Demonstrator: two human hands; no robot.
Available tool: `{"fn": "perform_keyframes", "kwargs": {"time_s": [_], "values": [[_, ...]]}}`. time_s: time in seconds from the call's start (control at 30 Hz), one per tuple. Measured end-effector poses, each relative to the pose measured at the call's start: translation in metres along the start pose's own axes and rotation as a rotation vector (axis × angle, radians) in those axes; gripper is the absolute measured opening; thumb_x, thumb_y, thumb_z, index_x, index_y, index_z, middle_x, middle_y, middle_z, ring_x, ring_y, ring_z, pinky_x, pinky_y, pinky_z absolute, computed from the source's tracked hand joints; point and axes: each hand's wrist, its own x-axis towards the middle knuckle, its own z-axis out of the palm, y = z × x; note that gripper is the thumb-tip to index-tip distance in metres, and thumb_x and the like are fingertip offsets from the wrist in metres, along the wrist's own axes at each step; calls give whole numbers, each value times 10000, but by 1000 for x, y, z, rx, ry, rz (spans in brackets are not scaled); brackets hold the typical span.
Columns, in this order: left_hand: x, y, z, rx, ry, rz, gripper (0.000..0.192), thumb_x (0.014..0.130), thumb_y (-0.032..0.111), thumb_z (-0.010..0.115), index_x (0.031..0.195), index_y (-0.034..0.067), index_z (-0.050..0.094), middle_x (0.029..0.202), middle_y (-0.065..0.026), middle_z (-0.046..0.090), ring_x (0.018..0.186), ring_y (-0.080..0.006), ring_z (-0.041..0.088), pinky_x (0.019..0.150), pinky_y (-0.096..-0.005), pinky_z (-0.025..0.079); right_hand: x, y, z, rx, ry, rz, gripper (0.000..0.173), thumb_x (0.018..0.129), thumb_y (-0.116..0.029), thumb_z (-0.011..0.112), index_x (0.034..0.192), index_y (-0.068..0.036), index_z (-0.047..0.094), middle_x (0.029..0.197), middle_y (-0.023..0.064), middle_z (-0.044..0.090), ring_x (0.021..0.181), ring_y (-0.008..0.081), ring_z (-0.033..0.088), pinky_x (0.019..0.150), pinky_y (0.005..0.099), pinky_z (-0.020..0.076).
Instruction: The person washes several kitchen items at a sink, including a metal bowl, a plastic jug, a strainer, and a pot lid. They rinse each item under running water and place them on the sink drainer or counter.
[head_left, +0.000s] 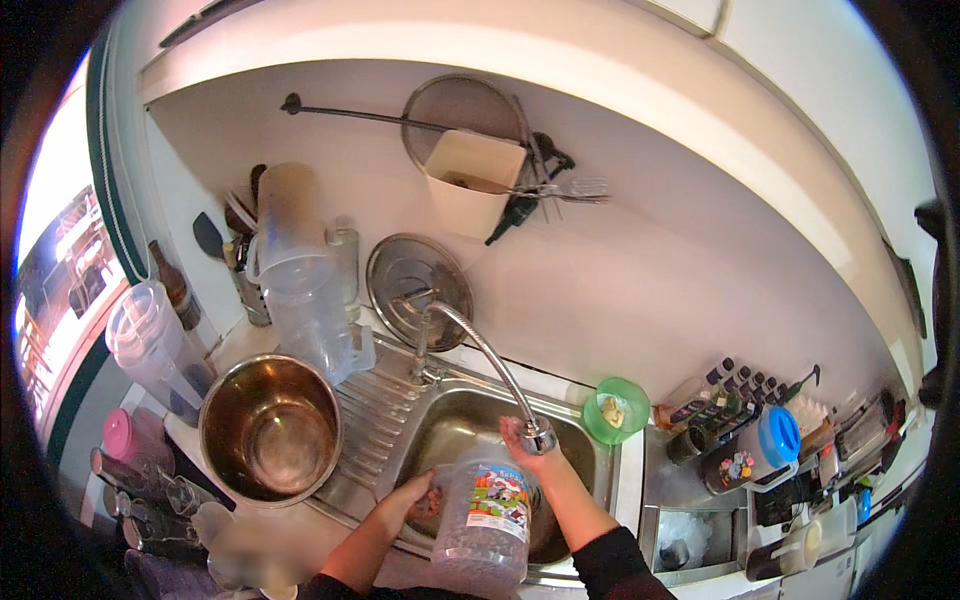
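Over the stainless steel sink (442, 405), a clear plastic jar (487, 555) with a colourful label lies tilted, its base towards me. My left hand (420, 495) is at the jar's left side, fingers along its wall; how firmly it grips is unclear. Above the jar's upper right, my right hand (525, 448) is raised beside the chrome spray head of the faucet (538, 437), fingers spread and partly behind it. The faucet's flexible metal hose (487, 349) arches down to the spray head. Whether water is running cannot be told.
A large steel pot (270, 431) stands left, on the ribbed drainboard's edge, with clear plastic pitchers (307, 300) behind. A pot lid (420, 292) leans on the wall. A green bowl (616, 411) sits right of the sink. Glasses (150, 517) crowd the lower left; a blue-lidded pitcher (750, 450) stands right.
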Motion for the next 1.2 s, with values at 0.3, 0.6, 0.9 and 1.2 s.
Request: {"fn": "perform_keyframes", "kwargs": {"time_s": [0.3,0.6,0.9,1.2], "values": [[94,-18,-40,-59,-96,-226,562,932,633,383,725,117,471,505,61,388,396,-76,359,387,-243,323,112,-28,-60,-313,-164,-231,386,830,-290,579,876,86,655,990,286,642,963,404,618,830,476,537],[74,-7,-26,58,-51,-189,558,918,646,399,677,147,460,490,66,412,376,-61,368,364,-242,333,130,-39,-58,-327,127,-87,205,864,-52,404,707,13,518,717,173,583,721,316,604,757,430,542],[79,-15,-27,15,-63,-107,530,934,625,388,695,157,462,481,69,411,388,-47,381,372,-215,319,135,-45,-45,-293,444,-172,116,800,-27,468,684,-25,464,626,97,472,607,244,454,615,406,422],[76,-10,-20,-75,-35,-178,524,952,617,328,744,159,474,491,62,389,389,-68,341,380,-212,294,126,-54,-43,-154,622,-225,125,799,89,513,853,7,435,785,91,421,707,263,474,658,465,441]]}}
